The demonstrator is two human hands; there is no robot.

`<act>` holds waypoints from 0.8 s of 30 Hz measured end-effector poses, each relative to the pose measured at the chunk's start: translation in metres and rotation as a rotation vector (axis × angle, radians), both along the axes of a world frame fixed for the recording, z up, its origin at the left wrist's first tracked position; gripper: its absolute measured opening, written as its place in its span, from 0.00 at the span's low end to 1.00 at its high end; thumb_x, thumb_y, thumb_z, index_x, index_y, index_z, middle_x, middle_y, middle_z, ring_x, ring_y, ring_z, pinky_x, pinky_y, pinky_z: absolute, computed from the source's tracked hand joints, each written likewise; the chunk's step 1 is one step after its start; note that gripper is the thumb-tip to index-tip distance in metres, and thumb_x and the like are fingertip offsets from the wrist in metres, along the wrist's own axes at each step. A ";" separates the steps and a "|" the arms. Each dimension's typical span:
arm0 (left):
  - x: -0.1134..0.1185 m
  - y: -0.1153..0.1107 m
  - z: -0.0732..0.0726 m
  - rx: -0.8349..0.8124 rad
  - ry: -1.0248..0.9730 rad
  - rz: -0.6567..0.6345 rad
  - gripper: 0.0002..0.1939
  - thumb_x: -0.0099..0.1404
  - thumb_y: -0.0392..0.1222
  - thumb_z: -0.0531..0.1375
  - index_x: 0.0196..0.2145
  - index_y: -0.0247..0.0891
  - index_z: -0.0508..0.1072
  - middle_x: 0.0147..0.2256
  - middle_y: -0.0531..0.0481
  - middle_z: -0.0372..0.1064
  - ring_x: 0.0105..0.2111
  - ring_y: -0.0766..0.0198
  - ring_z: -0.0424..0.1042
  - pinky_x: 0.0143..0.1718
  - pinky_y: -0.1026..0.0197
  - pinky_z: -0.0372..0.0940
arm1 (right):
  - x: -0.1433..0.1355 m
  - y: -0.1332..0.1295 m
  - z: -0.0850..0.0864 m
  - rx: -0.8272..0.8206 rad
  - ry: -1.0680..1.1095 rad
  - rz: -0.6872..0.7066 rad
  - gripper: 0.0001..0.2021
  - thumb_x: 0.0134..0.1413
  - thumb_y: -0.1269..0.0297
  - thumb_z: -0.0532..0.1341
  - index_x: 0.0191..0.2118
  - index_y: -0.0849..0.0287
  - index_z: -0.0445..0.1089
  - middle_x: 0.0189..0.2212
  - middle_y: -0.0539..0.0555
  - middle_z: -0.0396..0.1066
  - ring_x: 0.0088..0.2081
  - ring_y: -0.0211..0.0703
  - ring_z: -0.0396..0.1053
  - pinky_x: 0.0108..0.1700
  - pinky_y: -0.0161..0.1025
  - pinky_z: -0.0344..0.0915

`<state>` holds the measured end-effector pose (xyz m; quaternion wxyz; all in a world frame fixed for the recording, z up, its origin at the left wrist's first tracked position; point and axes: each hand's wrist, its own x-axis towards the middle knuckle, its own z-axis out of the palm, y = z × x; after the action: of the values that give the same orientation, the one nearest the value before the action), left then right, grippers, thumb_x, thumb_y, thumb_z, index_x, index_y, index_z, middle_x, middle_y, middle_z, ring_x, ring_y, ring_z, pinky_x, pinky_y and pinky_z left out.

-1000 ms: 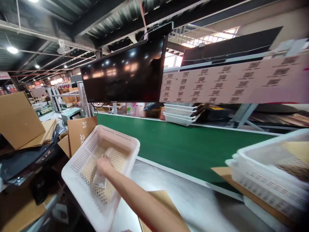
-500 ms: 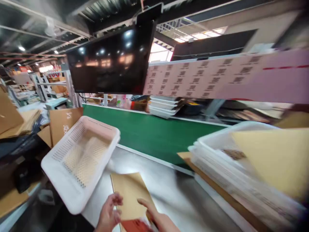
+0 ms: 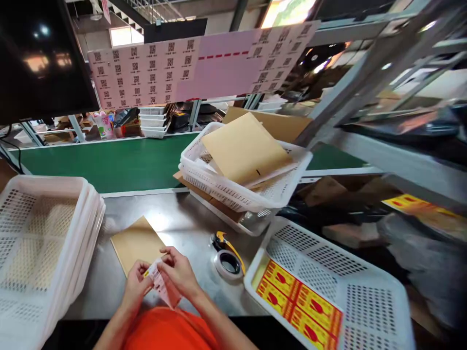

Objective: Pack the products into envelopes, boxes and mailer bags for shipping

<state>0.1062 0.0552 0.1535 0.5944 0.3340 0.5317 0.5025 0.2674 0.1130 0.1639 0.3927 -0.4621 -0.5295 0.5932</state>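
Between my left hand [image 3: 137,280] and my right hand [image 3: 178,270] is a small printed label [image 3: 163,284], white at the top and pinkish lower down. The fingers of both hands are closed on its upper edge. Just beyond them a tan paper envelope [image 3: 136,243] lies flat on the metal table [image 3: 204,272]. To the right of my right hand, a tape dispenser [image 3: 229,260] with a yellow handle and a roll of tape rests on the table.
Stacked white baskets [image 3: 93,228] stand at the left. Ahead, another basket stack [image 3: 226,187] carries a large tan envelope [image 3: 248,148]. A white basket [image 3: 372,291] at the right holds red-and-yellow sticker sheets [image 3: 301,306]. A green conveyor belt [image 3: 109,163] runs behind the table.
The view has swung right and down, bringing the tape dispenser and sticker basket into sight. My hands have come together on the label, nearer my body and off the envelope's middle.
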 end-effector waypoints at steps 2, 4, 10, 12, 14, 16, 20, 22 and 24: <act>-0.004 0.001 0.004 -0.015 -0.010 0.057 0.29 0.50 0.63 0.75 0.38 0.37 0.77 0.33 0.49 0.75 0.34 0.61 0.73 0.37 0.59 0.68 | 0.002 -0.003 -0.004 0.077 -0.071 0.076 0.11 0.48 0.62 0.66 0.39 0.54 0.70 0.25 0.46 0.75 0.28 0.41 0.72 0.34 0.38 0.68; -0.007 0.002 0.005 -0.039 0.029 0.084 0.30 0.48 0.63 0.76 0.38 0.36 0.80 0.35 0.45 0.78 0.36 0.58 0.75 0.40 0.57 0.69 | 0.002 -0.005 -0.005 0.154 -0.141 0.116 0.07 0.52 0.60 0.66 0.34 0.55 0.71 0.26 0.47 0.76 0.29 0.40 0.72 0.33 0.38 0.67; -0.009 -0.002 -0.001 -0.066 0.104 0.087 0.27 0.50 0.62 0.75 0.36 0.35 0.82 0.34 0.44 0.81 0.32 0.59 0.75 0.38 0.58 0.69 | 0.004 -0.003 -0.003 0.427 -0.273 0.258 0.10 0.66 0.60 0.59 0.38 0.55 0.78 0.33 0.54 0.82 0.34 0.44 0.78 0.41 0.41 0.73; -0.009 -0.004 -0.003 -0.052 0.128 0.074 0.25 0.53 0.61 0.73 0.37 0.35 0.83 0.33 0.45 0.81 0.31 0.61 0.74 0.35 0.59 0.68 | 0.006 -0.003 -0.003 0.496 -0.291 0.316 0.12 0.68 0.61 0.58 0.40 0.55 0.79 0.35 0.54 0.82 0.36 0.44 0.79 0.42 0.41 0.74; -0.008 -0.006 -0.003 -0.035 0.163 0.061 0.23 0.56 0.59 0.71 0.36 0.34 0.83 0.31 0.46 0.80 0.29 0.61 0.73 0.33 0.60 0.67 | 0.008 -0.003 -0.004 0.552 -0.315 0.362 0.12 0.70 0.61 0.57 0.42 0.55 0.79 0.36 0.55 0.83 0.37 0.45 0.80 0.42 0.41 0.74; -0.007 -0.008 -0.002 -0.014 0.204 0.044 0.21 0.59 0.58 0.69 0.35 0.34 0.83 0.30 0.46 0.79 0.29 0.61 0.72 0.32 0.60 0.66 | 0.010 -0.003 -0.007 0.612 -0.354 0.392 0.13 0.71 0.62 0.56 0.44 0.57 0.79 0.36 0.56 0.83 0.38 0.46 0.80 0.43 0.41 0.75; -0.004 -0.009 -0.005 0.029 0.274 0.013 0.18 0.62 0.55 0.67 0.34 0.35 0.83 0.32 0.45 0.79 0.32 0.57 0.75 0.36 0.57 0.69 | 0.013 -0.004 -0.015 0.683 -0.432 0.423 0.13 0.71 0.63 0.55 0.45 0.56 0.78 0.38 0.57 0.83 0.39 0.48 0.80 0.45 0.43 0.75; -0.002 -0.009 -0.008 0.023 0.283 0.010 0.17 0.61 0.55 0.68 0.33 0.36 0.83 0.32 0.45 0.79 0.33 0.56 0.76 0.36 0.57 0.70 | 0.015 -0.005 -0.018 0.707 -0.470 0.427 0.13 0.71 0.64 0.55 0.45 0.54 0.78 0.39 0.56 0.83 0.40 0.48 0.80 0.45 0.43 0.75; 0.000 -0.009 -0.010 -0.001 0.280 0.003 0.16 0.61 0.54 0.67 0.32 0.37 0.83 0.31 0.45 0.79 0.32 0.57 0.76 0.36 0.57 0.70 | 0.017 -0.006 -0.021 0.730 -0.496 0.430 0.13 0.71 0.65 0.55 0.45 0.55 0.78 0.38 0.56 0.83 0.39 0.48 0.80 0.45 0.42 0.75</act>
<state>0.1064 0.0460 0.1430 0.5138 0.4000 0.6100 0.4515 0.2843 0.1074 0.1428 0.2598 -0.3019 -0.8637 0.3089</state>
